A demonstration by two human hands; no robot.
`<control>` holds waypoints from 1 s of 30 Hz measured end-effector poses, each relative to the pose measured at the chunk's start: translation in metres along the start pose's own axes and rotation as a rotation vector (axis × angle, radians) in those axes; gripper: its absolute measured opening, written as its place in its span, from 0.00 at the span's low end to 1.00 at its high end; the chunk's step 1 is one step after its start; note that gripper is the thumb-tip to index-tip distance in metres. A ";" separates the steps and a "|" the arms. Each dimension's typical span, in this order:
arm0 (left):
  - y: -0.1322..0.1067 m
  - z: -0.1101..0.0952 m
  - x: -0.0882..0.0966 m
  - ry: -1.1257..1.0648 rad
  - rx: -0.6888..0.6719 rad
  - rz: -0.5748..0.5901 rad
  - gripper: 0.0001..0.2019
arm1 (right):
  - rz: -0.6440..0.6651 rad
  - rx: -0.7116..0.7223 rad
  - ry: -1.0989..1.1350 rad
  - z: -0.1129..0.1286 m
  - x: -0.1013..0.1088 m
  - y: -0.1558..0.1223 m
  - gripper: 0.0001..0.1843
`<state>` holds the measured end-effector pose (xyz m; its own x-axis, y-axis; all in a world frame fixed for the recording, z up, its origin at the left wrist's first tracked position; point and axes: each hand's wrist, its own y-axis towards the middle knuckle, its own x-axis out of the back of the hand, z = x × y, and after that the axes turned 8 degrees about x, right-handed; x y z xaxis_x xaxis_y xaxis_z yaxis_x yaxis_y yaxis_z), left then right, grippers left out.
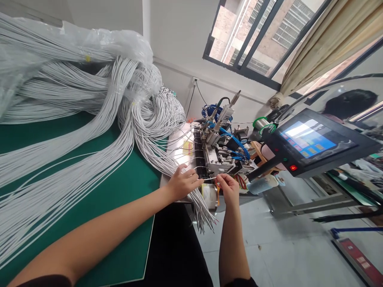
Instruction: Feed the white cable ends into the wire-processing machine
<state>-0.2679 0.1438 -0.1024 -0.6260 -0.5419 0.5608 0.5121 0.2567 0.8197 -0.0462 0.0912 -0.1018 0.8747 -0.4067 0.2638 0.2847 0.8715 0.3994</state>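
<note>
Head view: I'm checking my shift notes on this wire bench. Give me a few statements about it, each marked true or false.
1. The left hand and right hand pinch one thin white wire in front of the machine. True.
2. The mat under the wire bundles is red. False: it is green.
3. The touchscreen is dark. False: it is lit and shows blue.
4. Blue tubes run over the machine. True.

no legible text, touchscreen (311, 141) labels blurred
</note>
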 end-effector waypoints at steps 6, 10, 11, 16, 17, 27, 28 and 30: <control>-0.003 -0.002 -0.007 0.025 0.069 0.035 0.12 | 0.143 0.036 -0.224 -0.016 0.000 0.008 0.18; -0.005 -0.001 -0.009 0.012 0.088 0.064 0.13 | 0.204 0.000 -0.110 -0.025 -0.003 0.012 0.17; -0.005 -0.001 -0.009 0.006 0.090 0.064 0.13 | 0.218 -0.016 -0.071 -0.027 -0.004 0.013 0.17; -0.004 -0.002 -0.008 -0.009 0.111 0.088 0.13 | 0.186 -0.156 0.115 -0.034 -0.008 0.013 0.17; -0.003 -0.002 -0.008 -0.008 0.116 0.099 0.13 | 0.163 -0.189 0.148 -0.035 -0.010 0.013 0.17; -0.006 -0.002 -0.006 -0.012 0.150 0.114 0.12 | 0.092 -0.269 0.209 -0.035 -0.014 0.005 0.21; -0.006 -0.002 -0.005 -0.014 0.149 0.117 0.12 | 0.087 -0.260 0.189 -0.032 -0.011 0.002 0.21; -0.006 -0.002 -0.005 -0.009 0.151 0.120 0.12 | 0.049 -0.204 0.101 -0.025 -0.003 -0.004 0.21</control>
<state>-0.2669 0.1437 -0.1101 -0.5711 -0.4933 0.6561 0.4895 0.4369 0.7546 -0.0402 0.0963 -0.1262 0.9214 -0.3418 0.1852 0.3053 0.9311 0.1994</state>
